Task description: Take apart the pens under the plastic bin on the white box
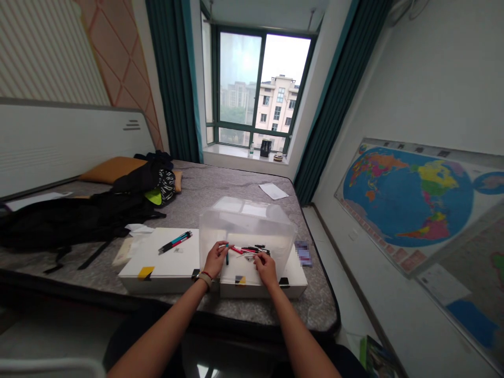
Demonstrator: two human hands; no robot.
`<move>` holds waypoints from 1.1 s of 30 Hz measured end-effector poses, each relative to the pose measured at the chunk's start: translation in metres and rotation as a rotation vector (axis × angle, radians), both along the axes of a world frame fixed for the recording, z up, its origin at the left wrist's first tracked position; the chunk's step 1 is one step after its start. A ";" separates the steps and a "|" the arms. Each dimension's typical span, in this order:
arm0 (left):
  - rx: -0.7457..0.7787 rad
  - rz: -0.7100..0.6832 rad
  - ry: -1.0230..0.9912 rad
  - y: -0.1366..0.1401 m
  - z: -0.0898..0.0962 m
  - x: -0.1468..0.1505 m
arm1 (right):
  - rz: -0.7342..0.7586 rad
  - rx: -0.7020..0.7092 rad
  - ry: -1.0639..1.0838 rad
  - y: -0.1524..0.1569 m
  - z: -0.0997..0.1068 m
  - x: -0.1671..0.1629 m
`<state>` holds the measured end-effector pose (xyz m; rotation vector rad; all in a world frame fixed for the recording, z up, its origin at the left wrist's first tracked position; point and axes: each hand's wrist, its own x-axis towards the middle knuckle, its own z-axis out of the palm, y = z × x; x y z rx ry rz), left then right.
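Observation:
My left hand is closed on a slim teal pen part, held upright between thumb and fingers. To its right my right hand has its fingertips pinched together at the edge of a small pile of pen parts, red, black and white. What those fingertips hold is too small to make out. The pile lies within a clear plastic bin, which rests on a white box. Several pens, with teal, black and red barrels, lie side by side on another white box to the left.
Both boxes stand near the front edge of a bare mattress. Black bags and clothes and an orange pillow occupy the left. A paper sheet lies farther back, and a purple packet is right of the bin.

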<state>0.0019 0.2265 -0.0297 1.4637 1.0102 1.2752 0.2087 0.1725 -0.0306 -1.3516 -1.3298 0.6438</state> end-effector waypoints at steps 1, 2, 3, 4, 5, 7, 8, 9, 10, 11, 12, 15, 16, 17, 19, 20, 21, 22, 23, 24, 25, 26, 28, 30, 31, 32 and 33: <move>-0.016 -0.002 -0.027 0.001 0.000 0.000 | -0.002 0.001 -0.009 0.000 0.000 0.000; -0.031 -0.003 -0.044 0.002 -0.001 0.000 | -0.003 0.002 -0.019 0.000 -0.001 0.000; -0.044 -0.003 -0.054 0.002 -0.001 0.000 | 0.001 0.002 -0.032 0.001 -0.002 0.001; -0.055 -0.001 -0.057 0.002 0.000 0.000 | 0.012 0.000 -0.046 0.002 -0.004 0.001; -0.064 0.004 -0.054 0.002 0.001 0.001 | 0.025 -0.004 -0.059 0.002 -0.006 0.001; -0.078 0.006 -0.035 0.000 0.004 0.001 | 0.053 -0.014 -0.079 0.004 -0.009 0.001; -0.086 -0.001 -0.019 -0.001 0.006 0.001 | 0.064 -0.020 -0.086 0.005 -0.011 0.001; -0.099 -0.009 -0.001 -0.002 0.008 0.001 | 0.073 -0.025 -0.090 0.006 -0.012 0.001; -0.114 -0.023 0.014 -0.003 0.010 0.000 | 0.084 -0.027 -0.092 0.006 -0.012 0.000; -0.128 -0.035 0.022 -0.003 0.012 0.000 | 0.101 -0.025 -0.094 0.006 -0.012 0.000; -0.138 -0.047 0.023 -0.003 0.012 -0.001 | 0.123 -0.021 -0.095 0.006 -0.012 -0.001; -0.109 -0.047 0.018 -0.001 0.009 -0.002 | 0.179 -0.012 -0.096 0.005 -0.010 -0.002; -0.085 -0.035 0.029 0.001 0.007 -0.003 | 0.193 -0.015 -0.099 0.005 -0.010 -0.002; -0.059 -0.019 0.044 0.003 0.005 -0.003 | 0.202 -0.018 -0.100 0.005 -0.010 -0.003; -0.017 -0.001 0.069 0.006 0.000 -0.003 | 0.212 -0.021 -0.101 0.005 -0.011 -0.003; -0.004 -0.010 0.073 0.007 -0.001 -0.003 | 0.213 -0.020 -0.101 0.005 -0.012 -0.004; 0.005 -0.028 0.070 0.007 -0.001 -0.003 | 0.212 -0.022 -0.101 0.006 -0.013 -0.004; 0.009 -0.055 0.066 0.007 -0.001 -0.003 | 0.213 -0.026 -0.103 0.006 -0.014 -0.004; 0.005 -0.088 0.065 0.006 0.000 -0.002 | 0.220 -0.032 -0.108 0.007 -0.015 -0.004; -0.004 -0.124 0.068 0.004 0.002 -0.002 | 0.228 -0.039 -0.116 0.007 -0.016 -0.004; -0.016 -0.161 0.076 0.003 0.004 -0.001 | 0.233 -0.042 -0.123 0.008 -0.017 -0.004; -0.028 -0.195 0.088 0.001 0.006 -0.001 | 0.232 -0.044 -0.128 0.008 -0.018 -0.004; -0.041 -0.253 0.115 -0.002 0.010 0.000 | 0.217 -0.038 -0.126 0.009 -0.018 -0.003; -0.039 -0.283 0.148 -0.005 0.011 0.000 | 0.206 -0.030 -0.103 0.009 -0.017 -0.001; -0.038 -0.290 0.175 -0.006 0.012 0.001 | 0.205 -0.030 -0.083 0.009 -0.017 -0.001; -0.035 -0.294 0.210 -0.006 0.011 0.001 | 0.206 -0.032 -0.056 0.009 -0.016 0.000; -0.028 -0.294 0.254 -0.007 0.011 0.002 | 0.200 -0.034 -0.021 0.009 -0.014 0.002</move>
